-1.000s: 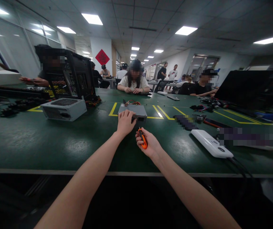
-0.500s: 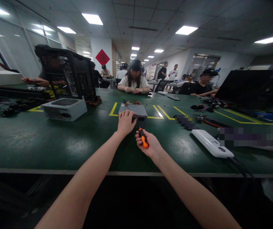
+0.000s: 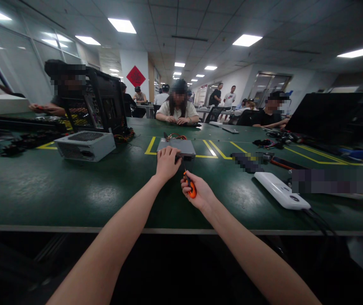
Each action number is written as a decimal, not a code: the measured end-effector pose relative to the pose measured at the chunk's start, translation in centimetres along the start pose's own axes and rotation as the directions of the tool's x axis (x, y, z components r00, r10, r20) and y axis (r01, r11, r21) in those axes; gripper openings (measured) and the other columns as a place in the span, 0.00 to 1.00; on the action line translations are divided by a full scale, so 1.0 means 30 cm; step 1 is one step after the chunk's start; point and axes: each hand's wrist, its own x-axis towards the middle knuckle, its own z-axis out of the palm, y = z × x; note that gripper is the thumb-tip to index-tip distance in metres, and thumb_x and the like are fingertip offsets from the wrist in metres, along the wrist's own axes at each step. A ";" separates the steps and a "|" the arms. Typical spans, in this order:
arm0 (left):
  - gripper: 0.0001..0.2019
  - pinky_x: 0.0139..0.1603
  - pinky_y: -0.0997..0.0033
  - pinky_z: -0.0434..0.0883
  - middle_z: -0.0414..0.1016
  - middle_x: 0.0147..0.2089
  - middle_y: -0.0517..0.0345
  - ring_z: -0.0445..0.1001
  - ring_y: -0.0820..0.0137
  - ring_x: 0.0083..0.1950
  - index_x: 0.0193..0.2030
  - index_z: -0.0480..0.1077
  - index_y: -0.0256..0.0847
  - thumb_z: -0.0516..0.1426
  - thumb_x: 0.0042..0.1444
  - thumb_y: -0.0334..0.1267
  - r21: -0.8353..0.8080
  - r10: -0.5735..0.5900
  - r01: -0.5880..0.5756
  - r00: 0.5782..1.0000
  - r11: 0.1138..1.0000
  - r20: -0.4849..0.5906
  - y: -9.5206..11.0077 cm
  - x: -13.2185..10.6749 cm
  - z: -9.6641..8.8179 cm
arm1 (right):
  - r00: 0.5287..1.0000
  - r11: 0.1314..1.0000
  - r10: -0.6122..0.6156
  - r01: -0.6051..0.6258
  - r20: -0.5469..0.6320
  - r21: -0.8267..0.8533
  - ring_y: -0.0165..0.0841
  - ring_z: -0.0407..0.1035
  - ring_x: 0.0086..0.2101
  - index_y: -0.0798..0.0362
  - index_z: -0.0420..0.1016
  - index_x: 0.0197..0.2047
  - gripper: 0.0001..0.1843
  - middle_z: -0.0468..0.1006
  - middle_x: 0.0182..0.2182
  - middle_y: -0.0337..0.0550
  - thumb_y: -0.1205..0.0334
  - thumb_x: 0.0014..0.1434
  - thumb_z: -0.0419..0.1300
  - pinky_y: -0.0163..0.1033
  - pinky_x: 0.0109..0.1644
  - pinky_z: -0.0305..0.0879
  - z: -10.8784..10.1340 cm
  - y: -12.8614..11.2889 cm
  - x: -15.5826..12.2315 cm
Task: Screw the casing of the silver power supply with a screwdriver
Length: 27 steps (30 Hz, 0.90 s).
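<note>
A grey computer power supply (image 3: 186, 146) lies on the green table in front of me, its cables bunched at the far side. My left hand (image 3: 168, 162) grips its near left edge, fingers over the top and thumb on the front face by the socket. In my right hand (image 3: 199, 189) is a screwdriver (image 3: 191, 189) with an orange and black handle, fingers wrapped round it. The thin shaft points up toward the front face of the power supply. Whether the tip touches a screw is too small to tell.
Another power supply (image 3: 85, 146) and a black computer case (image 3: 105, 99) stand to the left. A white device (image 3: 281, 190) with cables lies at right, near a dark monitor (image 3: 330, 118). A person (image 3: 178, 106) sits across the table; others are around. Yellow tape (image 3: 151, 146) marks the tabletop.
The screwdriver handle has turned slightly in my right hand, and the fingers have shifted round it. My left hand and the power supply stay in place.
</note>
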 end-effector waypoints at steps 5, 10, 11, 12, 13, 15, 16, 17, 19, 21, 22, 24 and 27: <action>0.13 0.51 0.62 0.57 0.65 0.46 0.53 0.61 0.61 0.49 0.45 0.64 0.43 0.54 0.52 0.39 -0.001 0.009 -0.009 1.000 1.000 -0.025 0.002 0.000 0.000 | 0.999 1.000 0.016 -0.016 0.046 -0.010 0.19 0.55 0.15 0.60 0.65 0.31 0.16 0.64 0.18 0.38 0.62 0.62 0.43 0.21 0.14 0.53 -0.002 -0.003 -0.007; 0.13 0.51 0.60 0.58 0.66 0.46 0.52 0.62 0.60 0.48 0.46 0.65 0.43 0.53 0.53 0.39 0.001 0.005 -0.005 1.000 1.000 -0.016 -0.002 0.000 0.004 | 0.996 1.000 -0.002 0.003 0.087 -0.010 0.18 0.53 0.14 0.61 0.66 0.31 0.15 0.63 0.17 0.37 0.61 0.62 0.44 0.21 0.13 0.49 -0.017 -0.005 -0.022; 0.13 0.52 0.59 0.58 0.66 0.46 0.53 0.62 0.60 0.49 0.46 0.65 0.43 0.53 0.54 0.39 -0.006 0.017 -0.017 1.000 1.000 -0.014 -0.005 -0.002 0.002 | 0.996 1.000 -0.012 0.013 0.086 -0.007 0.18 0.53 0.14 0.61 0.66 0.32 0.15 0.63 0.17 0.37 0.61 0.62 0.44 0.21 0.13 0.50 -0.022 -0.005 -0.026; 0.13 0.52 0.60 0.58 0.66 0.47 0.53 0.62 0.61 0.49 0.47 0.64 0.43 0.52 0.55 0.38 -0.017 0.041 -0.041 0.999 0.999 -0.010 -0.009 -0.004 -0.002 | 0.996 1.000 -0.025 0.025 0.080 -0.003 0.18 0.54 0.14 0.60 0.66 0.32 0.15 0.63 0.17 0.37 0.61 0.62 0.44 0.22 0.13 0.50 -0.027 -0.005 -0.030; 0.13 0.54 0.60 0.57 0.65 0.48 0.53 0.61 0.62 0.51 0.48 0.64 0.44 0.51 0.55 0.37 -0.028 0.075 -0.075 0.997 0.997 -0.008 -0.014 -0.007 -0.007 | 0.997 0.999 -0.037 0.037 0.069 0.000 0.18 0.54 0.14 0.60 0.66 0.32 0.14 0.63 0.17 0.36 0.61 0.62 0.45 0.22 0.13 0.50 -0.032 -0.005 -0.034; 0.16 0.56 0.60 0.56 0.62 0.54 0.53 0.58 0.62 0.55 0.52 0.62 0.44 0.50 0.56 0.34 -0.038 0.138 -0.139 0.990 0.990 -0.020 -0.021 -0.013 -0.025 | 0.997 0.998 -0.057 0.056 0.046 0.019 0.19 0.55 0.14 0.60 0.65 0.31 0.14 0.63 0.18 0.36 0.61 0.61 0.45 0.22 0.14 0.51 -0.044 -0.001 -0.043; 0.18 0.57 0.59 0.56 0.59 0.56 0.52 0.56 0.61 0.57 0.54 0.60 0.44 0.50 0.56 0.34 -0.034 0.149 -0.150 0.988 0.988 -0.036 -0.023 -0.016 -0.037 | 0.997 0.998 -0.063 0.062 0.040 0.033 0.19 0.55 0.15 0.60 0.65 0.31 0.14 0.63 0.18 0.36 0.62 0.61 0.45 0.22 0.14 0.51 -0.051 0.002 -0.048; 0.18 0.57 0.59 0.56 0.57 0.57 0.50 0.55 0.61 0.58 0.55 0.60 0.44 0.50 0.56 0.34 -0.028 0.144 -0.146 0.988 0.989 -0.056 -0.024 -0.019 -0.048 | 0.997 0.996 -0.070 0.068 0.040 0.049 0.19 0.56 0.15 0.60 0.65 0.31 0.13 0.64 0.18 0.37 0.62 0.61 0.45 0.22 0.14 0.52 -0.057 0.006 -0.053; 0.16 0.55 0.58 0.58 0.59 0.55 0.48 0.56 0.60 0.56 0.52 0.63 0.42 0.50 0.56 0.36 -0.019 0.122 -0.124 0.991 0.992 -0.060 -0.022 -0.027 -0.068 | 0.995 0.993 -0.088 0.083 0.051 0.081 0.19 0.56 0.16 0.60 0.65 0.32 0.13 0.64 0.19 0.37 0.62 0.61 0.46 0.22 0.15 0.53 -0.068 0.014 -0.062; 0.11 0.52 0.60 0.61 0.64 0.47 0.49 0.61 0.62 0.51 0.45 0.67 0.41 0.49 0.57 0.38 -0.017 0.131 -0.131 0.991 0.991 0.017 -0.017 -0.036 -0.077 | 0.992 0.989 -0.111 0.104 0.063 0.108 0.19 0.56 0.16 0.60 0.65 0.32 0.12 0.64 0.19 0.37 0.63 0.61 0.46 0.23 0.15 0.53 -0.077 0.023 -0.070; 0.10 0.50 0.62 0.62 0.65 0.44 0.50 0.62 0.63 0.48 0.42 0.68 0.40 0.49 0.57 0.38 -0.016 0.146 -0.145 0.986 0.989 0.081 -0.013 -0.042 -0.077 | 0.990 0.986 -0.121 0.113 0.066 0.122 0.19 0.56 0.16 0.60 0.65 0.32 0.12 0.64 0.19 0.37 0.63 0.61 0.46 0.23 0.15 0.53 -0.080 0.026 -0.073; 0.10 0.45 0.65 0.64 0.66 0.40 0.52 0.65 0.65 0.44 0.38 0.70 0.40 0.49 0.58 0.39 -0.006 0.161 -0.164 0.963 0.987 0.217 -0.006 -0.054 -0.067 | 0.988 0.981 -0.135 0.124 0.070 0.151 0.19 0.56 0.16 0.60 0.65 0.32 0.12 0.64 0.19 0.37 0.63 0.61 0.45 0.23 0.15 0.53 -0.083 0.031 -0.080; 0.11 0.42 0.68 0.65 0.68 0.39 0.52 0.67 0.66 0.42 0.37 0.71 0.39 0.50 0.57 0.41 0.023 0.136 -0.155 0.924 0.988 0.357 0.006 -0.073 -0.044 | 0.987 0.975 -0.143 0.127 0.076 0.182 0.19 0.55 0.16 0.60 0.65 0.31 0.13 0.64 0.19 0.37 0.63 0.62 0.44 0.23 0.14 0.53 -0.084 0.033 -0.088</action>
